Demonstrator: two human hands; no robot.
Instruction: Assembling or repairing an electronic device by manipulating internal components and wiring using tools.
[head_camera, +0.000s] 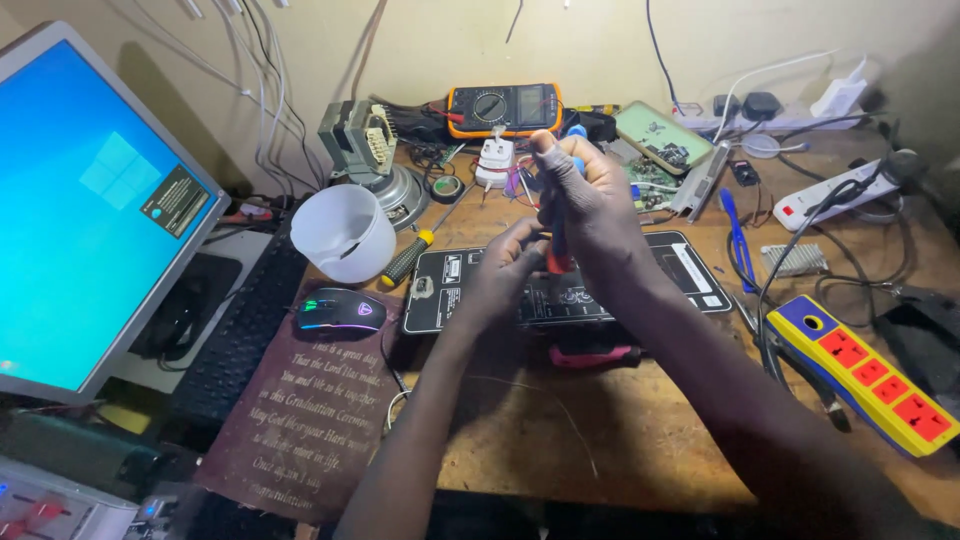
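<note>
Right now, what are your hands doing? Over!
Right hand gripping red-handled screwdriver upright. Left hand steadying its tip on black device. Yellow-handled screwdriver lying beside it, clear of hands.

Single head-worn view, angled steeply down and forward over a cluttered wooden workbench (620, 430) toward the yellow wall (440, 40) behind. Close range: both forearms rising from the bottom edge, left hand (505, 275) and right hand (590, 205) near frame centre. Monitor (90, 200) cut off at left, power strip (865, 375) at right. No second view to share with.
</note>
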